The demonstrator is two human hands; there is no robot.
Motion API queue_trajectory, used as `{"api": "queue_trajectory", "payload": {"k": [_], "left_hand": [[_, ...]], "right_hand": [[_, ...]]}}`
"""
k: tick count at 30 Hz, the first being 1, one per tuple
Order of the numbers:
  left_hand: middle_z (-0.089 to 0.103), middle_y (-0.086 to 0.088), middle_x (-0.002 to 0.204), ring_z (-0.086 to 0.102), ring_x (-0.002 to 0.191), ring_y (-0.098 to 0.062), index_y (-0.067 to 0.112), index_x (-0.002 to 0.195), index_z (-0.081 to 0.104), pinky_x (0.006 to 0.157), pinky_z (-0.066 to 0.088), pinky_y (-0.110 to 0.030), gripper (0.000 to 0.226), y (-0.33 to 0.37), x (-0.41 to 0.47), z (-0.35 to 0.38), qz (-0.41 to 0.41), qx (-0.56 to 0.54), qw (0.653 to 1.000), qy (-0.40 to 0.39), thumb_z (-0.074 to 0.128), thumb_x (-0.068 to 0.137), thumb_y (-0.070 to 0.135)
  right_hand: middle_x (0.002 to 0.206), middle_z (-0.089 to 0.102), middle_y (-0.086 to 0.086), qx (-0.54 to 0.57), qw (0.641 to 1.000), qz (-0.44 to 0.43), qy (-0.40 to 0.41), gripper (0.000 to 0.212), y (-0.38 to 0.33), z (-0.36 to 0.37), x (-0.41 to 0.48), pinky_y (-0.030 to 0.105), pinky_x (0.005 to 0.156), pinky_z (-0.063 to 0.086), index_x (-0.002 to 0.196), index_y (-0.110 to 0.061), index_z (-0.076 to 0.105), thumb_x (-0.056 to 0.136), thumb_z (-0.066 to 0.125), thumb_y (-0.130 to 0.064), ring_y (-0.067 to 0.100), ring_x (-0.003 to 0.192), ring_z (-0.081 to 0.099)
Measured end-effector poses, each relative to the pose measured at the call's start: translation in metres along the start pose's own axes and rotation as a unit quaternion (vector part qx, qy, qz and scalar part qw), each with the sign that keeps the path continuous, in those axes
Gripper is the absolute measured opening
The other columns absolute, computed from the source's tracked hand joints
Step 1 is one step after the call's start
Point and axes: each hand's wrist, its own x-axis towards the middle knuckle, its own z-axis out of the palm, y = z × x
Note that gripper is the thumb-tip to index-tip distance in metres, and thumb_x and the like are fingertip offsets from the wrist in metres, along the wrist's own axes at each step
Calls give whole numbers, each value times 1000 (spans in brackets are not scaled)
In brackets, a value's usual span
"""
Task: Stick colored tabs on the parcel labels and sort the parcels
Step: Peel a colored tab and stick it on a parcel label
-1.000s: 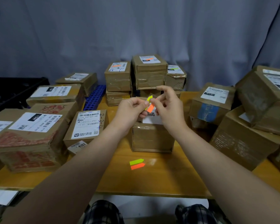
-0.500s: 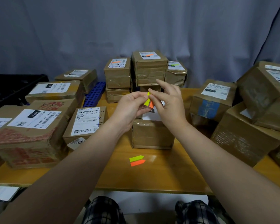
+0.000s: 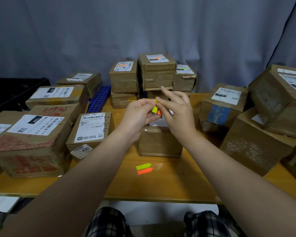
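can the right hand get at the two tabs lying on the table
Probably yes: the loose tabs lie on bare table in front of the parcel, nothing over them. But the right hand and left hand both pinch the held tabs, so it must let go first.

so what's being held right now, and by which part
The yellow and orange tabs, pinched at their upper end between the left hand and right hand; lower ends hang free.
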Motion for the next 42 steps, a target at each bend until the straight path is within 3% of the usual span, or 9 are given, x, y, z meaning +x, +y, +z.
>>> {"api": "queue_trajectory", "payload": {"k": [8,13,17,22,28,30,33,37,42], "left_hand": [[71,-13,97,72,79,-17,7,112,63,72,58,-26,22,2,4,-7,-39,-17,999,28,57,95,20],[72,-13,94,72,76,-18,4,115,62,72,60,-29,23,8,7,-15,-88,-21,995,30,57,94,13],[68,-13,100,69,72,-17,7,106,61,67,58,-23,16,6,13,-34,-4,96,985,142,49,98,14],[61,-2,66,55,45,-5,8,100,64,53,47,-19,16,-10,0,-62,35,331,931,151,52,97,19],[56,-1,59,49,46,-10,10,100,63,48,36,-24,15,-39,-38,-68,3,443,884,151,52,97,21],[58,-4,64,51,46,-12,6,112,61,47,43,-25,20,-45,-44,-63,-27,456,881,127,51,98,17],[65,-11,85,59,57,-17,5,133,48,51,50,-21,36,-55,-44,-58,-118,471,870,81,51,97,9],[62,-16,120,62,104,-31,8,135,49,90,51,-37,42,-64,-41,-54,-103,627,771,44,54,95,24],[60,-16,125,55,115,-30,7,131,53,92,41,-32,35,-43,-35,-41,53,552,823,121,39,101,19]], "right_hand": [[138,52,-2,79,989,89,-88,6,-8,-4,11,28,104,25,91,-17,68,86,69,-20,15,131,34],[136,53,-3,65,989,50,-120,6,-12,-4,13,31,104,27,83,-15,72,82,73,-21,18,130,36],[130,54,-10,149,980,89,-95,5,-22,-9,12,6,98,20,80,-21,69,84,71,-18,10,126,39],[103,60,-9,149,969,192,-37,8,-16,-10,0,33,98,40,82,-20,65,88,65,-15,16,110,53],[80,59,-12,138,967,211,-48,6,-19,-5,-32,14,75,43,87,-14,61,93,60,-15,6,83,55],[80,60,-7,86,979,173,-69,6,-16,-3,-45,25,77,45,90,-15,57,95,56,-18,16,85,57],[84,57,-9,2,986,142,-82,6,-10,-6,-59,34,87,38,93,-16,55,97,53,-21,24,94,56],[95,67,-1,42,980,177,-79,7,-5,-14,-62,39,84,46,90,-19,52,96,54,-19,24,95,61],[100,68,1,210,930,300,-28,15,-4,-23,-49,30,85,49,82,-24,55,94,58,-16,13,96,62]]}}
